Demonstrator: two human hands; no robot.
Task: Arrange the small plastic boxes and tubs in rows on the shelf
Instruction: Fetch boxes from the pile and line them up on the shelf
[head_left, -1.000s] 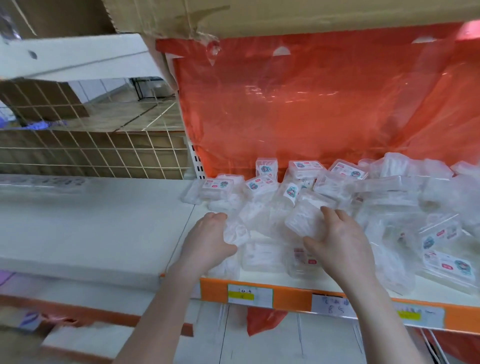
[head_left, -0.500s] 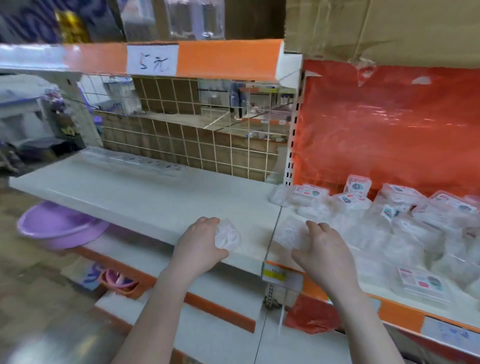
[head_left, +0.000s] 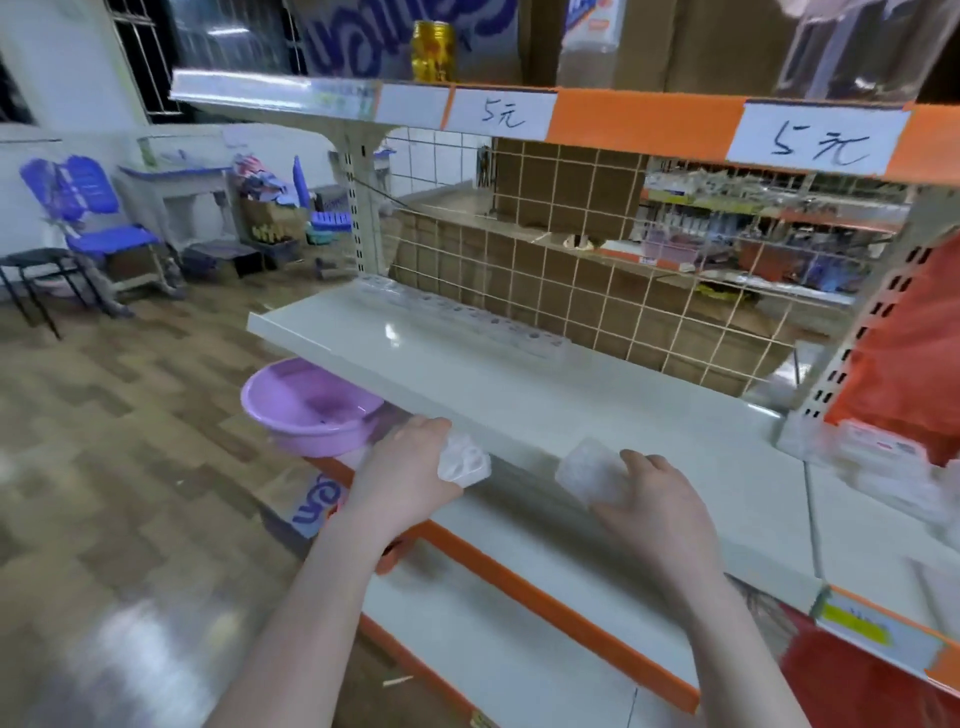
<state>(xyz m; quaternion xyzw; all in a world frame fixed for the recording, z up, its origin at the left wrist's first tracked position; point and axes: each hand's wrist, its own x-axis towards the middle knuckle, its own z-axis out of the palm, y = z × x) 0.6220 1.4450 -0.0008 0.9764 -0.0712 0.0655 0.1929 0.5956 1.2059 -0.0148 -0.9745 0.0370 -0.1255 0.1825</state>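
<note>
A white shelf (head_left: 519, 384) runs across the middle of the frame, backed by a wire grid (head_left: 597, 291), with a purple basin (head_left: 306, 405) below its left end. At lower centre the left hand (head_left: 405, 478) grips a small clear tub (head_left: 464, 462) at the shelf's front edge. Right of it, the right hand (head_left: 654, 499) holds a clear box (head_left: 589, 475) over the shelf. More boxes (head_left: 883, 457) lie heaped at the right edge before an orange sheet (head_left: 914, 353).
</note>
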